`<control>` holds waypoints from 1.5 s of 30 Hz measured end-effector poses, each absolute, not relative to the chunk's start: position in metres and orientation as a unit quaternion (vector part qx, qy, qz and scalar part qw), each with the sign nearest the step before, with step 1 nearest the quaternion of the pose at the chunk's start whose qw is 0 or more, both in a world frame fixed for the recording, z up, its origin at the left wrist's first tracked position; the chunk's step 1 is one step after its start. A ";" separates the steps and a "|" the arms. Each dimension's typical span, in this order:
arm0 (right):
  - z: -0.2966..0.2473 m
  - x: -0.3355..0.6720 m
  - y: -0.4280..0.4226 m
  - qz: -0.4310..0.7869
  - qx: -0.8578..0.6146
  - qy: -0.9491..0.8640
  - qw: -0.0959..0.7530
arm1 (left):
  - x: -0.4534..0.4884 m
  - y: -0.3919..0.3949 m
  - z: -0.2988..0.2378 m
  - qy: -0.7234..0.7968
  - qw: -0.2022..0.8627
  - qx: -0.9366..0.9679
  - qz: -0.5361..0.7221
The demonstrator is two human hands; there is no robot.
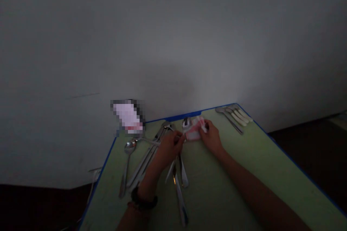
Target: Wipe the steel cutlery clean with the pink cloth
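Observation:
My left hand (168,147) is closed around the handle of a metal spoon (186,123), whose bowl points toward the wall. My right hand (210,136) grips a pink and white cloth (194,130) pressed against that spoon's bowl. Both hands meet near the far edge of a green table (244,166). Under my left hand lie several long steel utensils (180,184). A dark band circles my left wrist.
More steel cutlery (146,158) and a ladle-like spoon (129,147) lie at the table's left. Several white-handled spoons (236,115) rest at the far right corner. A blurred-out object (128,116) stands at the far left corner. The table has a blue rim and abuts a grey wall.

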State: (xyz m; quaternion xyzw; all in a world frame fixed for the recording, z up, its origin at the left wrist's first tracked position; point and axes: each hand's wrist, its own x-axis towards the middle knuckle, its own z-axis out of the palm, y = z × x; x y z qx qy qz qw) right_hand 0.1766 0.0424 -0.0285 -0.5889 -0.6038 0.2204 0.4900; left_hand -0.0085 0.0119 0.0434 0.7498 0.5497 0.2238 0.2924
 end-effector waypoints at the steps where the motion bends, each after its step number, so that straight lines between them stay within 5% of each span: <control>1: -0.028 0.179 0.044 0.233 -0.589 -0.580 0.512 | -0.003 0.011 0.040 0.546 0.297 0.750 0.226; 10: -0.027 0.186 0.048 0.374 -0.517 -0.471 0.609 | 0.015 0.006 0.006 0.541 0.359 0.712 0.267; 18: -0.032 0.186 0.050 0.257 -0.584 -0.555 0.535 | 0.011 0.007 0.003 0.553 0.387 0.674 0.301; 23: -0.029 0.183 0.051 0.081 -0.646 -0.645 0.400 | 0.009 0.005 0.002 0.530 0.414 0.683 0.284; 29: -0.024 0.183 0.048 0.050 -0.670 -0.665 0.326 | 0.008 0.006 0.000 0.559 0.420 0.658 0.279; 38: -0.015 0.188 0.051 0.187 -0.586 -0.577 0.538 | 0.008 0.007 0.006 0.568 0.441 0.633 0.288; 45: -0.023 0.193 0.053 0.332 -0.588 -0.506 0.536 | 0.007 0.007 0.003 0.564 0.419 0.663 0.259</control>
